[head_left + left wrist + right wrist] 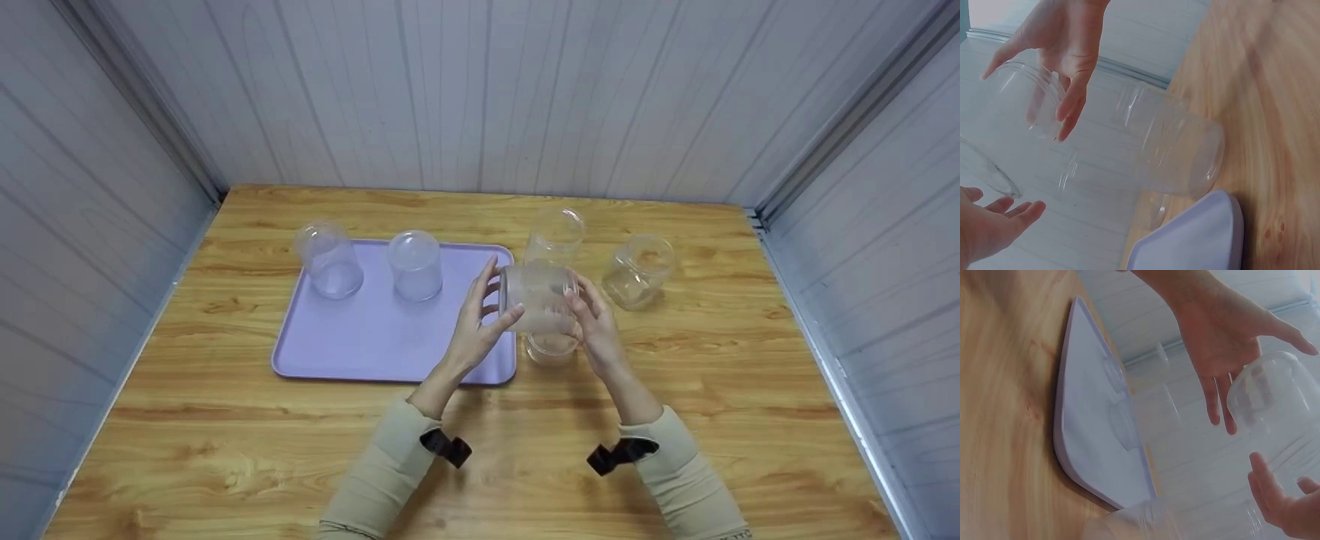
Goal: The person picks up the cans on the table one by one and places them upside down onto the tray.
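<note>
A clear plastic jar [541, 298] lies sideways in the air between both hands, above the right end of the purple tray [337, 360]. My left hand [474, 326] holds its closed, rounded base, thumb in front and fingers behind. At the other end my right hand [598, 330] grips around the threaded mouth [1030, 73]. Two more jars, a left jar [335, 274] and a right jar [416, 270], stand mouth down on the tray. In the left wrist view an upright jar [1179, 146] stands on the table, beyond the tray's corner.
Right of the tray, clear jars stand on the wooden table [735, 375]: a back jar [556, 232], a right jar [637, 274] and a front jar [551, 352] partly hidden under the held one. Panelled walls [480, 97] enclose the table's back and sides.
</note>
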Motion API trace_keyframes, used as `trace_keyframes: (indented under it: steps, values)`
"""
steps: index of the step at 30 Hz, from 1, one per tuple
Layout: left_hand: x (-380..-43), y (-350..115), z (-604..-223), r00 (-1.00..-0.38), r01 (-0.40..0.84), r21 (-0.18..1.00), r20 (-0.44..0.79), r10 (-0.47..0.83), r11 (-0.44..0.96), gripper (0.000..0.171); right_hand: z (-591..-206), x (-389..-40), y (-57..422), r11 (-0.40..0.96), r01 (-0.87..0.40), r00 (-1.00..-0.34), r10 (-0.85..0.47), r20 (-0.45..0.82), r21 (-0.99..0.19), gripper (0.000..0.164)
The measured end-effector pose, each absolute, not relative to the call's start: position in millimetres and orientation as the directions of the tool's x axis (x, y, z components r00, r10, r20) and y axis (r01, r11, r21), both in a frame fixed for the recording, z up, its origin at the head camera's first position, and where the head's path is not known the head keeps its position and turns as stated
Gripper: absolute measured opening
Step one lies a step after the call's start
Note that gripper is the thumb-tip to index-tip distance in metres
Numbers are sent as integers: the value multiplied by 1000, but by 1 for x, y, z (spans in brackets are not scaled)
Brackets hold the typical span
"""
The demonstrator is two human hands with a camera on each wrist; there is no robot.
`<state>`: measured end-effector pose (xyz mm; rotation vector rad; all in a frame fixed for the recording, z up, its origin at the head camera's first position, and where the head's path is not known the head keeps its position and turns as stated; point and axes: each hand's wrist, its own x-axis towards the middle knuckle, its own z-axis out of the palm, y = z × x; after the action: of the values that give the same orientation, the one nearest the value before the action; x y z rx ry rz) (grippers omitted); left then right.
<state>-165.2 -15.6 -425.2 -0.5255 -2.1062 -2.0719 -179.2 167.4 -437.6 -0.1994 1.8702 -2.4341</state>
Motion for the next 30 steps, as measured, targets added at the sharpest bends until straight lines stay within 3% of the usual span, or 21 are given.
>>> trace_keyframes:
  steps: [12,30]
  values:
    - [-162,-14,-430,-948,263,959,277,157,-100,83,-438,-179,164,-266,22,-985,-171,24,-964,51]
    - [-165,-16,-428,-937,332,939,339,87,-88,71,-441,-184,167,-249,47,-964,-265,21,-967,56]
